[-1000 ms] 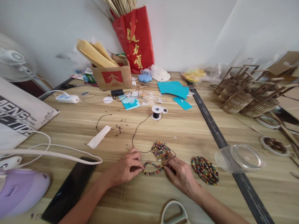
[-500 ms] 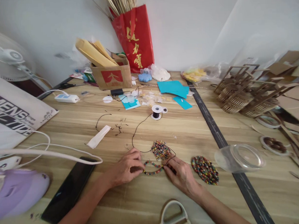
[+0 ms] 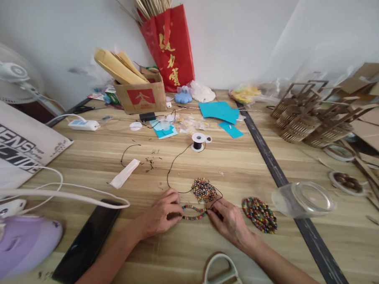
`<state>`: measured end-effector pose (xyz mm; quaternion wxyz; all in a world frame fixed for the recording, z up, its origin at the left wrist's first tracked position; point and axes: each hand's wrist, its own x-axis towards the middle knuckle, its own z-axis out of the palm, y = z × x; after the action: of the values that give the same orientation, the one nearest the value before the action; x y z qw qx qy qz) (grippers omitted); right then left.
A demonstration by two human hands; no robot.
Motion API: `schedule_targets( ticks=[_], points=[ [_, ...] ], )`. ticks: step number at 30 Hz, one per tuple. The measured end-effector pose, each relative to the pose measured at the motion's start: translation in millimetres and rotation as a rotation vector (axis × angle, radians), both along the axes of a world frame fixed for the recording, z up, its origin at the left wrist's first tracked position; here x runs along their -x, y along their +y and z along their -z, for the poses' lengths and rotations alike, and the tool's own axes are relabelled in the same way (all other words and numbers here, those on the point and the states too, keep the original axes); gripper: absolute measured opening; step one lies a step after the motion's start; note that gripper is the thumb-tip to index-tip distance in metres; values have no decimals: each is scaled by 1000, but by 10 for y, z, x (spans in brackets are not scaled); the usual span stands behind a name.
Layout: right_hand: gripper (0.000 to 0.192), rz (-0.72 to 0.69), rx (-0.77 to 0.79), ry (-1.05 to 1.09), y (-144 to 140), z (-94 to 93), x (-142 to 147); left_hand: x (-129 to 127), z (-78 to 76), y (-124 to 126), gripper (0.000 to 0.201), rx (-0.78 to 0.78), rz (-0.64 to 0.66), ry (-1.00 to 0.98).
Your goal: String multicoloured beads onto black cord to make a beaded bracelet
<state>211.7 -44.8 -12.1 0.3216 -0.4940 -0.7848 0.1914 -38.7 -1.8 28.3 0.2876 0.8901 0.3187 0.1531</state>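
Note:
My left hand [image 3: 159,215] pinches the left end of a small loop of coloured beads [image 3: 194,212] lying on the wooden table [image 3: 213,254]. My right hand [image 3: 229,222] pinches the loop's right end, where a thin black cord [image 3: 174,163] comes in. The cord runs back to a small white spool [image 3: 198,142] farther up the table. Just beyond my fingers lies a finished round patch of coloured beads [image 3: 203,189]. A second, larger beaded round [image 3: 259,214] rests to the right of my right hand.
A clear plastic jar [image 3: 301,200] lies on its side at right. A black phone [image 3: 87,242], white cable [image 3: 56,194] and purple device [image 3: 22,243] sit at left. A white handle [image 3: 222,274] is at the near edge. Cardboard box [image 3: 140,96], red bag [image 3: 169,46], teal paper [image 3: 219,112] and wooden lattice pieces [image 3: 310,118] stand farther back.
The bead loop between my fingers has flattened slightly; both hands stay in place on it. The view shifted very slightly.

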Motion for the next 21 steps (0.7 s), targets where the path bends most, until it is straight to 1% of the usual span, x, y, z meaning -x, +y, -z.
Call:
schedule_targets(
  ticks=[4,12,17,21],
  points=[
    [15,9,-7,-6,-1,0,3,-19,-15,-5,12,2,-10,5],
    [14,-3,-8,1,3,8,-3,-40,62,-33,9,9,5,-24],
    [12,1,-15,0,4,36,-9,-58,77,-48,6,10,12,-26],
    [12,2,-24,-7,4,42,-12,-77,89,-51,8,-9,10,-29]
  ],
)
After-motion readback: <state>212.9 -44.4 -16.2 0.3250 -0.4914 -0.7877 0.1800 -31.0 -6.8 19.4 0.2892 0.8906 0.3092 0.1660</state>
